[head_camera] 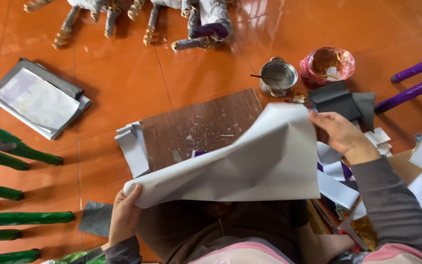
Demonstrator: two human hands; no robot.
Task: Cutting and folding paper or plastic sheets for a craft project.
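A large white sheet of paper (260, 161) is lifted and curled over my lap, creased down its middle. My left hand (123, 215) grips its lower left corner. My right hand (343, 134) pinches its upper right corner. Under the sheet lies a brown wooden board (196, 124) speckled with scraps and glue marks. A purple-and-white strip peeks out from beneath the sheet at the board's lower edge.
A small metal pot (278, 76) with a stick in it and a pink bowl (327, 64) stand beyond the board. Grey paper pieces (340, 100), white strips (133, 146), a grey folder stack (37, 98), green wrapped sticks (15, 217), purple sticks (416, 80) and paper-wrapped figures (206, 27) lie on the orange tiles.
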